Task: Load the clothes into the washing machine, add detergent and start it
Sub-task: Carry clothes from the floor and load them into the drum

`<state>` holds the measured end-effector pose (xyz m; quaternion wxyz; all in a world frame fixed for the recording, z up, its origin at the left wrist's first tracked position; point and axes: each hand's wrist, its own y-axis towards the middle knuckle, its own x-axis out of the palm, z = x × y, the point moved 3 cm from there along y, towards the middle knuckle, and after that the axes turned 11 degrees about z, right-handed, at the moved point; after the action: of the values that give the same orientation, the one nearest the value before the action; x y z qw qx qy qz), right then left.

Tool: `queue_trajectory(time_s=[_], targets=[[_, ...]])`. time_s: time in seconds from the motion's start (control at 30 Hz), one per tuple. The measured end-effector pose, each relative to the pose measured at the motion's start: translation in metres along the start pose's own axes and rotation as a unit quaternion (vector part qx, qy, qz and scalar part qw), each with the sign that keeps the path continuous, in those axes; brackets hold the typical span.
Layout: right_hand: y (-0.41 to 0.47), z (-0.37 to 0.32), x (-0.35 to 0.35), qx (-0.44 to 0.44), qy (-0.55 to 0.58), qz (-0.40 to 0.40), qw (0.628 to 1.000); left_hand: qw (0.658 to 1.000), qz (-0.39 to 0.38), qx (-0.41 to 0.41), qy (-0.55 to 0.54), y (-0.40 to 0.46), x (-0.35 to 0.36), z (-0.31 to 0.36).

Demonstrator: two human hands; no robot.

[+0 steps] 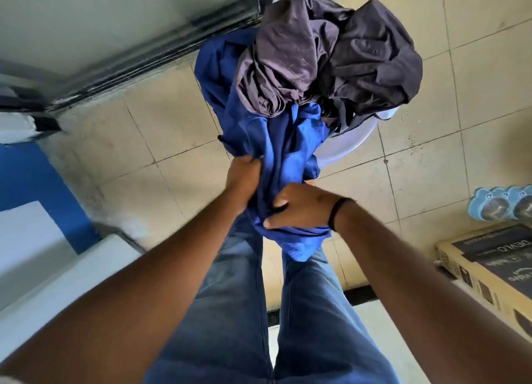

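The loading step is in hand: a blue garment [276, 159] is being drawn from the basin [345, 147], gripped by the left hand [241, 176] and right hand [299, 208], fingers curled tight into the cloth. It is stretched lengthwise from the basin toward the person. Next, it probably must be lifted clear of the grey clothes [325, 58] piled in the basin.

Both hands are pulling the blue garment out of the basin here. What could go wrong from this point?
The blue garment, gripped by the left hand and right hand, runs under the dark clothes heaped on the white basin. Pulling may drag that heap onto the tiled floor or tip the basin. Its loose lower end hangs near the person's legs and could trail.
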<state>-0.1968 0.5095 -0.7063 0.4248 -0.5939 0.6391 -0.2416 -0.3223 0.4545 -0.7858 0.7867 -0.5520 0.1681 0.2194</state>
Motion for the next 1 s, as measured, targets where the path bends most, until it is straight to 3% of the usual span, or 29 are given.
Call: queue_trajectory(time_s=[0.07, 0.13, 0.2, 0.23, 0.33, 0.4, 0.47, 0.53, 0.6, 0.67, 0.7, 0.73, 0.8, 0.87, 0.9, 0.97, 1.0], targets=[[0.012, 0.021, -0.018, 0.054, 0.025, 0.092, 0.994, 0.996, 0.026, 0.063, -0.055, -0.031, 0.01, 0.02], [0.026, 0.047, -0.037, 0.123, 0.063, 0.252, 0.958, 0.987, -0.002, 0.106, -0.12, -0.073, 0.022, 0.028], [0.04, 0.068, -0.05, 0.177, 0.125, 0.351, 0.911, 0.978, -0.091, 0.144, -0.122, -0.119, 0.032, 0.026], [0.049, 0.076, -0.053, 0.192, 0.169, 0.364, 0.896, 0.97, -0.147, 0.163, -0.109, -0.141, 0.037, 0.023], [0.077, 0.085, -0.054, 0.207, 0.279, 0.296, 0.89, 0.929, -0.277, 0.24, -0.049, -0.194, 0.042, 0.01], [0.089, 0.084, -0.046, 0.222, 0.209, 0.23, 0.924, 0.894, -0.317, 0.316, -0.005, -0.211, 0.04, 0.005], [0.099, 0.081, -0.036, 0.218, 0.072, 0.203, 0.952, 0.893, -0.297, 0.336, 0.015, -0.207, 0.034, 0.002], [0.098, 0.066, -0.023, 0.189, 0.005, 0.203, 0.961, 0.931, -0.185, 0.316, 0.009, -0.179, 0.024, 0.0], [0.088, 0.045, -0.011, 0.132, -0.018, 0.194, 0.972, 0.97, 0.027, 0.231, -0.075, -0.128, 0.003, -0.003], [0.072, 0.029, 0.002, 0.071, -0.016, 0.155, 0.985, 0.949, 0.241, 0.164, -0.118, -0.068, -0.026, -0.015], [0.06, 0.021, 0.005, 0.041, -0.005, 0.134, 0.99, 0.944, 0.294, 0.113, -0.1, -0.04, -0.039, -0.019], [0.047, 0.013, 0.006, 0.008, 0.022, 0.11, 0.994, 0.954, 0.282, 0.051, -0.089, -0.013, -0.046, -0.024], [0.018, -0.001, 0.001, -0.046, 0.12, 0.04, 0.991, 0.981, 0.131, -0.065, -0.127, 0.024, -0.042, -0.032], [-0.008, -0.009, -0.007, -0.072, 0.193, -0.055, 0.977, 0.979, -0.042, -0.106, -0.169, 0.033, -0.024, -0.027], [-0.018, -0.01, -0.011, -0.067, 0.211, -0.104, 0.97, 0.98, -0.076, -0.095, -0.156, 0.033, -0.014, -0.023], [-0.028, -0.003, -0.02, -0.045, 0.19, -0.157, 0.968, 0.996, -0.047, -0.028, -0.076, 0.024, 0.004, -0.006], [-0.026, 0.004, -0.024, -0.031, 0.15, -0.147, 0.977, 0.999, -0.01, 0.008, -0.03, 0.015, 0.01, 0.004]])
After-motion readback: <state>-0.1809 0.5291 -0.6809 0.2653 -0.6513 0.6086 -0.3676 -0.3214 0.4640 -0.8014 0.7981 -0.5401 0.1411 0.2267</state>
